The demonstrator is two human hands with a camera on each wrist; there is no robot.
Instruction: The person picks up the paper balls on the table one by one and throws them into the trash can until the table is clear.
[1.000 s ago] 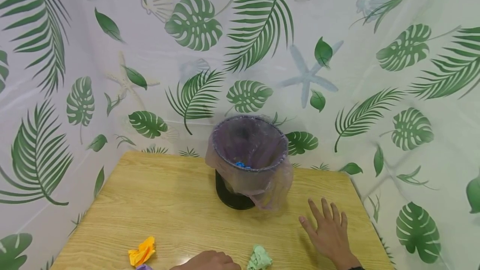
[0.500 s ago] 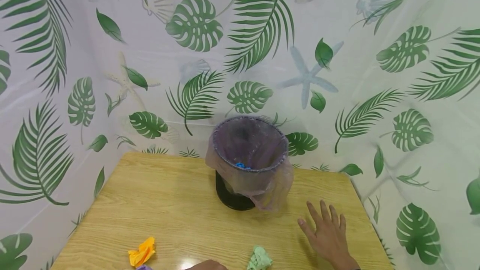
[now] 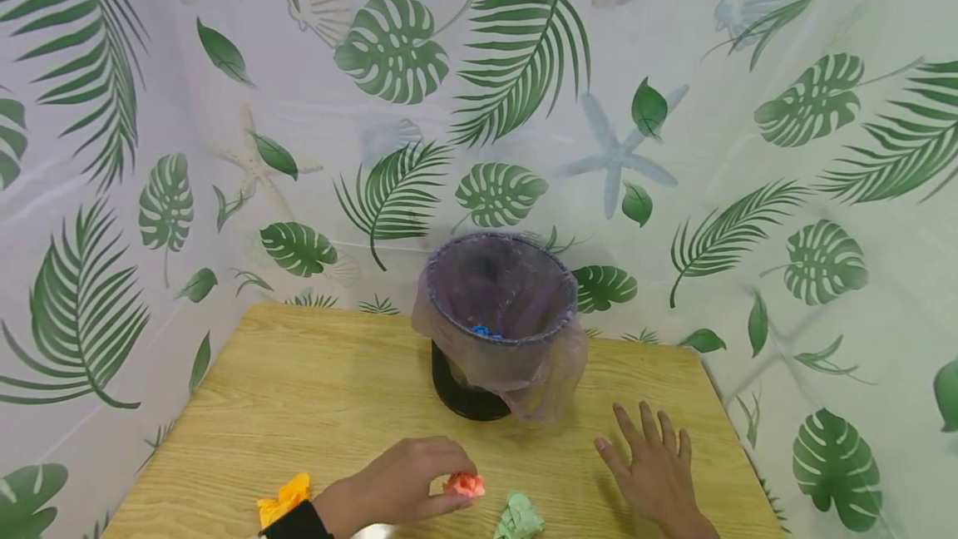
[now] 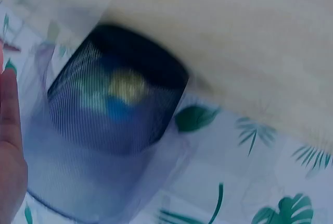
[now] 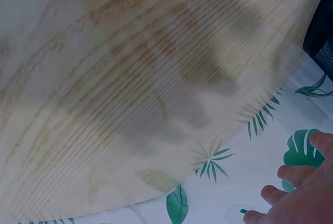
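The left hand (image 3: 407, 481) has moved up over the yellowish wood-grained table (image 3: 337, 389), before white leaf-printed sheeting (image 3: 696, 148), pinching a crumpled coral paper ball (image 3: 467, 486) near crumpled pale-green paper (image 3: 519, 517). The right hand (image 3: 657, 472) has fingers spread.

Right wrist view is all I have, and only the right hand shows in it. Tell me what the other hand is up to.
Observer: In the head view, the left hand pinches a crumpled red paper between thumb and fingers.
Operator: Report what lies on the table between it and the right hand.
Observer: A crumpled pale green paper.
Operator: I get just a dark edge of the bin. Describe its contents.
Observer: The left wrist view is blurred, but a yellow lump and a blue lump show through its see-through wall.
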